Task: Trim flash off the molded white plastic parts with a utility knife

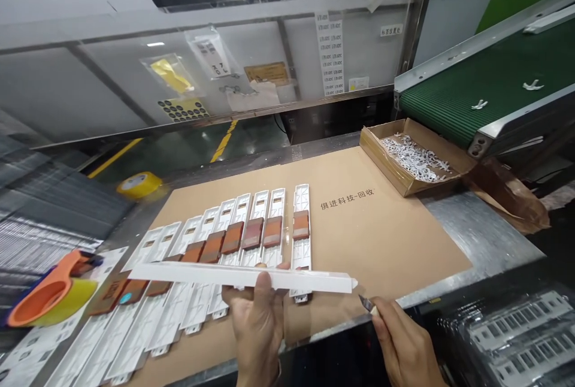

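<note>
My left hand (257,333) is closed around a long white plastic strip (197,273), thumb on the near face, holding it level above the table. In my right hand (406,342) is a small knife (366,303); its short dark blade points toward the strip's right end, a little apart from it. Most of the knife's handle is hidden in my fingers. Under the strip, several white ribbed plastic parts lie side by side, with reddish-brown blocks (233,237) resting across them. One more white part (302,195) lies slightly apart at the right of this row.
Brown cardboard (386,237) covers the metal table. A carton (390,177) of small white scraps stands back right, beside a green conveyor (503,93). Yellow tape (139,185) and orange and yellow scoops (49,297) are at left. Wrapped white parts (525,333) lie front right.
</note>
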Demonstrator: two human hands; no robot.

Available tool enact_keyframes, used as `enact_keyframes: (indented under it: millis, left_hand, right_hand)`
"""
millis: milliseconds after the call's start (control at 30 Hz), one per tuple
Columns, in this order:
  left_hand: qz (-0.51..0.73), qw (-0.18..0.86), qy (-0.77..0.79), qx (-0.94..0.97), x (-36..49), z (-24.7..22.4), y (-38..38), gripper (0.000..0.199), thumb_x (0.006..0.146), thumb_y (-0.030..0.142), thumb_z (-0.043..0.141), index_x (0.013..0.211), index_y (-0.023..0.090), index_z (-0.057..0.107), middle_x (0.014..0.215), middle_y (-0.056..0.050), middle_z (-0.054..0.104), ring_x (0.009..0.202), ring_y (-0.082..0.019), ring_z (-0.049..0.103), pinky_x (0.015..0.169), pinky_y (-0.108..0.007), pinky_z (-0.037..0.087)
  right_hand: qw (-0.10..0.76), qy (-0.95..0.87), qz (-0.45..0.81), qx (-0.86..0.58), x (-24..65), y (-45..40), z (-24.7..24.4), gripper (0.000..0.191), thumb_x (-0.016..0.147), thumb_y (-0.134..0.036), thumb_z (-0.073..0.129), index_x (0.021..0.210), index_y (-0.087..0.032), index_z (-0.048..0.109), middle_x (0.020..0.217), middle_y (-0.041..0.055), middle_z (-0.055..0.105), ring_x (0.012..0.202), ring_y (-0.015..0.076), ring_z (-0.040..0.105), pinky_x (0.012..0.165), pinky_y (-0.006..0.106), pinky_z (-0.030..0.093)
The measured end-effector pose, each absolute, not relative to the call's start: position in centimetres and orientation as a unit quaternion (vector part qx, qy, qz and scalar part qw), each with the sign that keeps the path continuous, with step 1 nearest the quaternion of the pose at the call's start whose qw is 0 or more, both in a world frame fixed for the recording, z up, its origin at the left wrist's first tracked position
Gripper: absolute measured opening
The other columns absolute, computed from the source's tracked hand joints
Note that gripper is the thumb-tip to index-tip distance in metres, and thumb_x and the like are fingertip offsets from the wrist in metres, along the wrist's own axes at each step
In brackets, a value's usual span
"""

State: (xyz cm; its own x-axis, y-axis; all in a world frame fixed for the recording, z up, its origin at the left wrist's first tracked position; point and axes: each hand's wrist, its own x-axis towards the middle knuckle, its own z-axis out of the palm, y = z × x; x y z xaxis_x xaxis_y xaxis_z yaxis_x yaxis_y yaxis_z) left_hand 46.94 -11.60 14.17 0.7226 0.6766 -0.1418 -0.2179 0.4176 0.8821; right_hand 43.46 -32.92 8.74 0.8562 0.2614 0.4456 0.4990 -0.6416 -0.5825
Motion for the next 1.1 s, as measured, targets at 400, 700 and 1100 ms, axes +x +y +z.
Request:
enact_keyframes:
  millis: [400,700,1100]
  left_hand:
    - [0.276,0.801,0.264,0.462,46.8,14.4,-11.6,0.066,0.052,0.034,0.087,0.103,0.031,0.046,0.078,0.006,0.064,0.065,-0.015,0.067,0.058,-0.023,0.057]
    - [0.261,0.79,0.295,0.469,46.8,14.3,-11.4,0.063,0.051,0.036,0.087,0.101,0.029,0.048,0.078,0.005,0.06,0.064,-0.018,0.068,0.059,-0.027,0.058]
    - [0.243,0.794,0.339,0.442,46.6,14.7,-11.1,0.069,0.038,0.041,0.09,0.094,0.025,0.053,0.079,0.005,0.059,0.066,-0.018,0.067,0.06,-0.027,0.058]
  right_hand:
    - [0.32,-0.231,-0.166,-0.904,43.5,-32.5,9.4,0.023,0.098,-0.021,0.038,0.112,-0.015,0.054,0.078,0.0059,0.063,0.064,0.0148,0.064,0.058,0.021,0.048]
    - [0.26,-0.256,-0.255,-0.896,43.5,-32.7,10.0,0.023,0.097,-0.02,0.039,0.11,-0.012,0.056,0.073,0.0053,0.063,0.057,0.0139,0.062,0.054,0.022,0.045]
    - [0.3,-0.179,-0.218,-0.912,44.7,-34.5,9.5,0.024,0.098,-0.023,0.036,0.109,-0.017,0.057,0.085,0.0058,0.068,0.073,0.0153,0.068,0.066,0.022,0.052]
